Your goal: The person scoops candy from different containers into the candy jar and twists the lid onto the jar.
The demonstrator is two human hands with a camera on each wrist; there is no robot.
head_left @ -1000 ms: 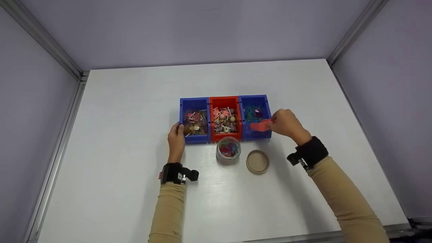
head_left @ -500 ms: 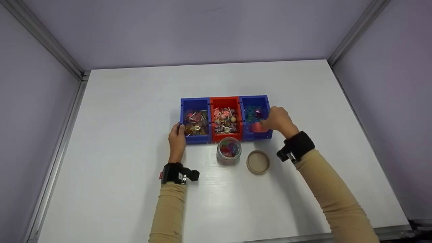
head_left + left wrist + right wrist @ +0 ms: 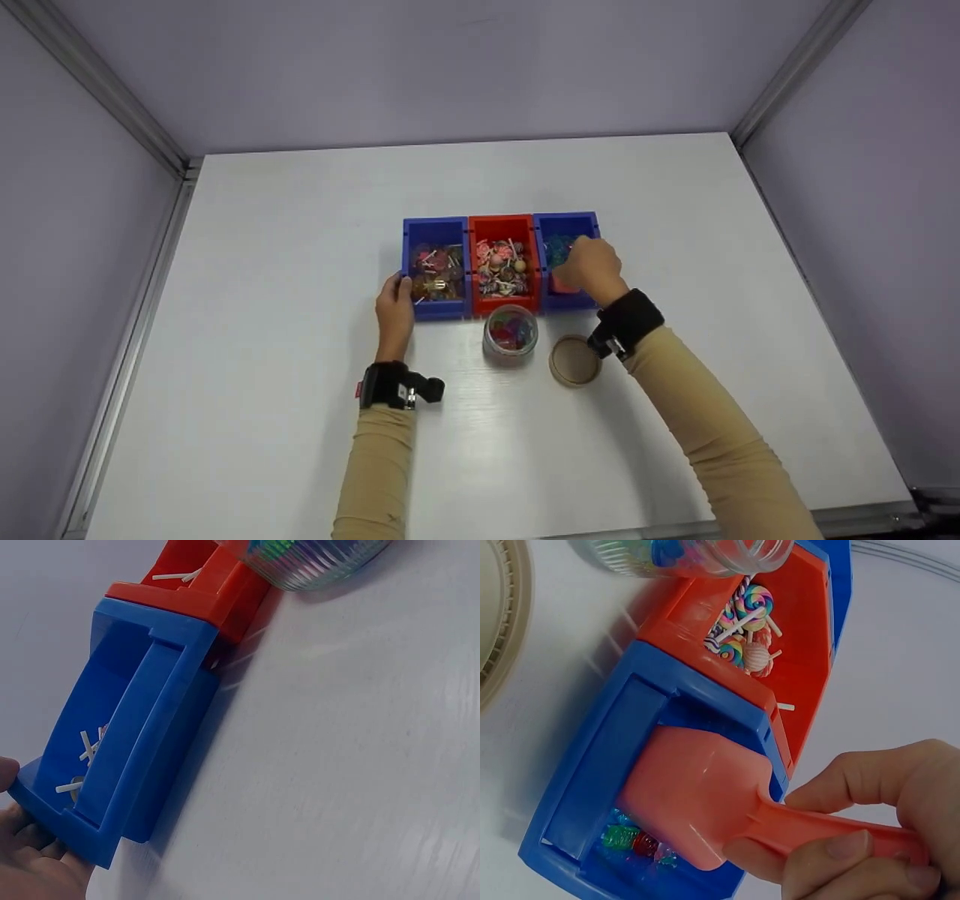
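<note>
My left hand (image 3: 394, 309) grips the outer wall of the left blue bin (image 3: 439, 309), thumb over the rim and fingers beneath in the left wrist view. Lollipops with white sticks lie inside that bin. My right hand (image 3: 594, 268) holds a pink scoop (image 3: 705, 791) by its handle, fingers curled around it. The scoop's head is down inside the right blue bin (image 3: 592, 757), above colourful translucent candies (image 3: 634, 838). Between the blue bins stands a red bin (image 3: 504, 302) of small lollipops and swirl candies. The three bins sit side by side.
An uncovered glass jar (image 3: 510, 334) partly filled with colourful candies stands in front of the red bin. Right of it lies a round beige lid (image 3: 574, 361), close to my right wrist strap. All rest on a white table (image 3: 255, 337) enclosed by pale panels.
My right hand and the scoop have moved left and deeper into the right blue bin, and the scoop is now mostly hidden in the head view. My left hand stays on the left bin.
</note>
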